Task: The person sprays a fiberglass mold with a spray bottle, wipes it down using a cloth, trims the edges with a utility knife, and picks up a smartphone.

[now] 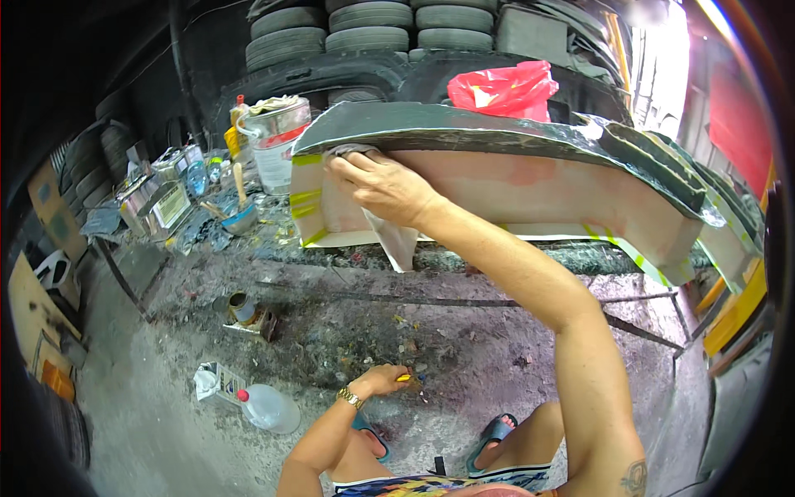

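Observation:
My right hand (pixel 383 186) is closed on a pale rag (pixel 396 242) and presses it against the left end of a long moulded panel (pixel 489 178). The rag's loose corner hangs below my wrist. The panel has a dark upper shell and a pinkish-white inner face, with yellow-green tape (pixel 305 204) along its edges. Low in front of me, my left hand (pixel 379 380) is closed round a small yellow object (pixel 403 378). Only its end shows, so its kind is unclear. This hand touches nothing else.
On the cluttered bench stand a large bucket (pixel 272 153), a metal can (pixel 155 205) and a blue bowl with a brush (pixel 240 217). A red plastic bag (pixel 503 89) rests behind the panel. On the floor are a translucent jug (pixel 272 409) and a small open tin (pixel 242 308). Stacked tyres (pixel 370 37) line the back.

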The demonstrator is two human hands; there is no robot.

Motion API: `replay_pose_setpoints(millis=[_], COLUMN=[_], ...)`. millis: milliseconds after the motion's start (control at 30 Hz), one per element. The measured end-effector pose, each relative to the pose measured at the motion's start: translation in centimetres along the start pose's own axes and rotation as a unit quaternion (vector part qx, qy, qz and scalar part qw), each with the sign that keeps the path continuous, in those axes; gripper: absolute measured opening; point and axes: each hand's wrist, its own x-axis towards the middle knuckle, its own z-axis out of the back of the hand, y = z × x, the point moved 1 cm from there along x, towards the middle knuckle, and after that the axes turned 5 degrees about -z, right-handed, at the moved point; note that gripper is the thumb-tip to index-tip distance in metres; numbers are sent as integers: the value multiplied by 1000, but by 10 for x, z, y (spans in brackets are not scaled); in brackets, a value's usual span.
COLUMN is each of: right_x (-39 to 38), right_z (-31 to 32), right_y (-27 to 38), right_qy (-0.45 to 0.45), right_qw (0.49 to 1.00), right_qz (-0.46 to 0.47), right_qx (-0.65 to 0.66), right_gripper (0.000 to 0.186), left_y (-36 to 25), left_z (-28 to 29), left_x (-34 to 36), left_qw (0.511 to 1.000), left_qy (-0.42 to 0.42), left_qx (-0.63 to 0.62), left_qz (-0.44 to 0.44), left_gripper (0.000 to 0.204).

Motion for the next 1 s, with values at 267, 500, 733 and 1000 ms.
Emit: replay_pose_setpoints(millis=[267, 500, 733, 1000], right_x=[-138, -50, -107, -91], right_z=[84, 20, 63, 26], right_y=[-81, -22, -66, -47], right_qy=[71, 20, 106, 90], right_qw=[994, 998, 994, 994], right_qz=[8, 41, 21, 52], right_qx=[-84, -45, 11, -36], right_gripper=[51, 44, 49, 47], left_y=[11, 14, -10, -7], left_z=[2, 11, 3, 3], left_x=[-38, -33, -28, -15], left_qw=[999, 999, 998, 996], left_qy=[-31, -35, -60, -71], left_qx=[19, 9, 10, 49], left_qz=[-6, 21, 8, -12], left_gripper=[38, 37, 34, 31])
